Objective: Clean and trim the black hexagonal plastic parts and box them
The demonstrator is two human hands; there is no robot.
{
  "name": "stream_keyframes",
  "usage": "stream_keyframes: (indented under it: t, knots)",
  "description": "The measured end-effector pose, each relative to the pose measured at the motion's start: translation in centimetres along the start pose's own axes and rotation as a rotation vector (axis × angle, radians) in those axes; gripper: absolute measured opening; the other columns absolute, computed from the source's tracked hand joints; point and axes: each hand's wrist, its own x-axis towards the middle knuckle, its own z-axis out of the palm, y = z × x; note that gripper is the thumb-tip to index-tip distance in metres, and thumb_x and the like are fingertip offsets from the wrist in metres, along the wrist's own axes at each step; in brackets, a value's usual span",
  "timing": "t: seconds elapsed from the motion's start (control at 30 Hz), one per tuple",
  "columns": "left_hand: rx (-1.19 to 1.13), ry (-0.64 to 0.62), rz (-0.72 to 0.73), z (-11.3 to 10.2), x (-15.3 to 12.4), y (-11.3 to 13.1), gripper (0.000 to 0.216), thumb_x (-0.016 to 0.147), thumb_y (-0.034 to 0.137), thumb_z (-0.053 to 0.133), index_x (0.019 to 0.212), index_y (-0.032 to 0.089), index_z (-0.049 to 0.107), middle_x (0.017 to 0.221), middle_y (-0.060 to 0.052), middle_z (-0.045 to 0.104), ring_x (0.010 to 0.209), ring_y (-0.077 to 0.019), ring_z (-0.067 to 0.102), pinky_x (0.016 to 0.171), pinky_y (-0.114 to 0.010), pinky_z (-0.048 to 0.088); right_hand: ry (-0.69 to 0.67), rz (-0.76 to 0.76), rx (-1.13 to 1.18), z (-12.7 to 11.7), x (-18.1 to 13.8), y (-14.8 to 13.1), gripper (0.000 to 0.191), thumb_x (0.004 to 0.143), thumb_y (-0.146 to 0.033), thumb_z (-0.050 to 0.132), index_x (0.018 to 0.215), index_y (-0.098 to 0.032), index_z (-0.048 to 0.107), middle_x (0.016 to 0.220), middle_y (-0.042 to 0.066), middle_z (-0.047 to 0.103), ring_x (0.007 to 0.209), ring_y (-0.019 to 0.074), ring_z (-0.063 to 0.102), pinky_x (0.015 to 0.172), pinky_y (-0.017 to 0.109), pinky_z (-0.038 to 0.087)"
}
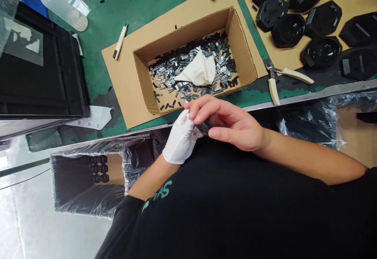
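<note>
A white cloth glove (pixel 177 141) covers the left hand (pixel 182 133), creased toward the fingers, its cuff ending at the wrist. It points up toward the near edge of the cardboard box (pixel 243 56), where the bare right hand (pixel 234 123) meets its finger end. Something dark (pixel 204 127) between the hands is too shadowed to identify.

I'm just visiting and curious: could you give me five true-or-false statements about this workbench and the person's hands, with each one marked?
1. The left hand wears a white glove. True.
2. The right hand is gloved too. False: the right hand is bare.
3. A white cloth lies in the cardboard box. True.
4. The pliers lie inside the box. False: the pliers lie outside it, to the right in the picture.
5. A pale marker lies to the left of the box. True.
</note>
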Motion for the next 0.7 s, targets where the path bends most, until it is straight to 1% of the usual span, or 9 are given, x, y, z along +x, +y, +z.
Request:
stream_keyframes:
  t: [0.1,0.17,0.3,0.4,0.47,0.53,0.6,0.63,0.7]
  knots:
    - [0.098,-0.059,0.119,-0.3,-0.4,0.4,0.012,0.092,0.031,0.086,0.098,0.025,0.078,0.111,-0.002,0.076,0.113,-0.0194,0.067,0.106,-0.029,0.056,0.085,-0.012,0.021,0.3,0.1,0.1,0.021,0.098,-0.028,0.076,0.119,-0.028,0.079,0.117,0.006,0.075,0.133,0.0260,0.067,0.123,0.048,0.049]
    - [0.172,-0.071,0.220,-0.7,-0.8,0.9,0.018,0.089,0.034,0.089,0.100,0.024,0.079,0.107,-0.002,0.077,0.103,-0.0179,0.069,0.096,-0.027,0.058,0.133,0.017,0.069,0.5,0.2,-0.1,0.016,0.101,-0.027,0.073,0.116,-0.028,0.080,0.118,0.006,0.078,0.131,0.0255,0.070,0.122,0.050,0.051]
    - [0.376,-0.119,0.397,-2.4,-1.2,2.0,0.020,0.087,0.039,0.092,0.092,0.025,0.079,0.089,0.002,0.073,0.082,-0.0128,0.066,0.080,-0.024,0.055,0.245,0.108,0.094,0.9,0.5,-0.6,0.010,0.101,-0.023,0.075,0.107,-0.028,0.081,0.114,0.003,0.084,0.118,0.0206,0.077,0.112,0.042,0.060]
    - [0.627,-0.208,0.630,-3.9,-1.4,2.9,0.018,0.090,0.038,0.089,0.089,0.024,0.077,0.083,0.003,0.070,0.075,-0.0114,0.064,0.074,-0.024,0.050,0.284,0.192,0.055,1.1,0.9,-0.5,0.002,0.097,-0.026,0.081,0.099,-0.027,0.081,0.107,0.003,0.085,0.106,0.0198,0.079,0.101,0.037,0.064]
    - [0.726,-0.207,0.763,-4.9,-1.8,3.4,0.019,0.092,0.039,0.087,0.088,0.024,0.076,0.080,0.003,0.069,0.072,-0.0116,0.062,0.070,-0.024,0.049,0.273,0.236,0.014,1.3,1.2,-0.1,0.005,0.096,-0.031,0.083,0.097,-0.026,0.080,0.104,0.003,0.085,0.103,0.0209,0.080,0.098,0.037,0.065]
    - [0.795,-0.159,0.813,-6.0,-2.4,3.7,0.018,0.094,0.041,0.085,0.093,0.025,0.078,0.082,0.002,0.071,0.074,-0.0129,0.065,0.071,-0.026,0.052,0.222,0.254,-0.061,1.6,1.5,0.3,0.006,0.098,-0.032,0.081,0.099,-0.026,0.081,0.105,0.004,0.084,0.106,0.0216,0.080,0.100,0.038,0.065]
    - [0.814,-0.085,0.792,-7.8,-3.3,3.7,0.021,0.094,0.045,0.084,0.103,0.026,0.082,0.089,-0.001,0.077,0.080,-0.0160,0.071,0.077,-0.029,0.057,0.146,0.252,-0.188,2.3,1.7,0.6,0.008,0.101,-0.030,0.075,0.103,-0.028,0.082,0.109,0.005,0.084,0.110,0.0218,0.079,0.103,0.038,0.064]
    - [0.793,-0.018,0.756,-9.2,-3.8,3.7,0.028,0.092,0.049,0.085,0.108,0.026,0.082,0.096,-0.003,0.080,0.086,-0.0181,0.074,0.082,-0.031,0.060,0.107,0.250,-0.266,2.6,1.8,0.7,0.011,0.103,-0.028,0.073,0.105,-0.029,0.083,0.111,0.006,0.084,0.111,0.0215,0.079,0.104,0.037,0.064]
    - [0.648,0.252,0.671,-13.2,-4.6,3.8,0.047,0.079,0.056,0.094,0.112,0.024,0.083,0.108,-0.007,0.082,0.099,-0.0229,0.077,0.093,-0.036,0.063,0.045,0.265,-0.417,3.5,2.1,0.8,0.016,0.104,-0.025,0.069,0.108,-0.031,0.083,0.113,0.005,0.084,0.110,0.0200,0.079,0.101,0.033,0.066]
